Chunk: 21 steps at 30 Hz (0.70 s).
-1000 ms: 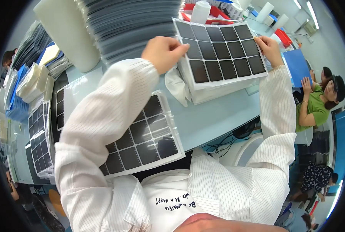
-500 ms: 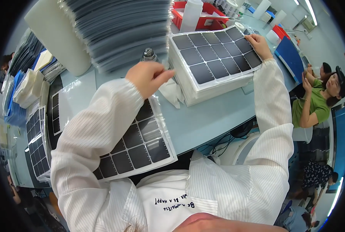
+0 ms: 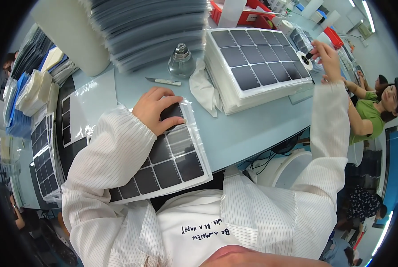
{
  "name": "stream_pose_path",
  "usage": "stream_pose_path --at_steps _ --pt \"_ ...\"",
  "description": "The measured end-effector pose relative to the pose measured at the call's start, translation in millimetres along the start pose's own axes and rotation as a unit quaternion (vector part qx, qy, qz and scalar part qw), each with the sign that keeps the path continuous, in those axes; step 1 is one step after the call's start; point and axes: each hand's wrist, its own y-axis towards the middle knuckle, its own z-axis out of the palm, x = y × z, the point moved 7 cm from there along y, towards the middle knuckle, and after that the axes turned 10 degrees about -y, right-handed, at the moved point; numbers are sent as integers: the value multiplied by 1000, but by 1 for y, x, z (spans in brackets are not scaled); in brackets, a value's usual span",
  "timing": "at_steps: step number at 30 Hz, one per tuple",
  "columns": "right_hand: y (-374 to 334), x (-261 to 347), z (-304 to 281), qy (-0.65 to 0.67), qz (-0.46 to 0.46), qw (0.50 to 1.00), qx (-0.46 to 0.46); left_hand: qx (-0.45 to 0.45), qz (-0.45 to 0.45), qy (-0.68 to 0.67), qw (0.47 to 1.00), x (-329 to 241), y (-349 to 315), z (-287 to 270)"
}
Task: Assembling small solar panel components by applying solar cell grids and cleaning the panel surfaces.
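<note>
My left hand [image 3: 158, 110] rests with thumb and fingers apart on the top edge of a sheet of black rounded squares [image 3: 167, 153] at the table's near edge. My right hand [image 3: 326, 60] is raised at the right. Its fingers pinch a small dark piece [image 3: 309, 56], too small to name, beside a white ring-shaped roll [image 3: 304, 66]. Left of that hand stands a thick stack of white sheets [image 3: 234, 100], topped by another sheet of black squares [image 3: 260, 58]. A white cloth [image 3: 204, 86] lies against the stack's left side.
A slim cutter knife [image 3: 163, 81] and a glass bottle with a metal top [image 3: 181, 61] are on the table. Behind stands a tall pile of dark film sheets [image 3: 150, 33]. A red bin [image 3: 249, 13] is at the back. A person in green [image 3: 371, 113] sits at the right.
My left hand has come down from above the table onto the near sheet. My right hand has left the far stack's top sheet and moved right, now pinching a dark piece.
</note>
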Motion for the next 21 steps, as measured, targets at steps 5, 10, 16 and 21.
stream_pose_path --at_steps 5,10,16,21 --pt "-92 114 8 73 -70 994 -49 -27 6 -71 997 4 1 0" --pt "-183 235 89 6 -355 934 32 -35 31 -70 996 7 0 0" --pt "-184 239 187 143 -232 959 71 -103 97 -57 988 3 1 -3" --pt "-170 224 229 248 -137 953 102 -163 199 31 966 -11 -2 -12"
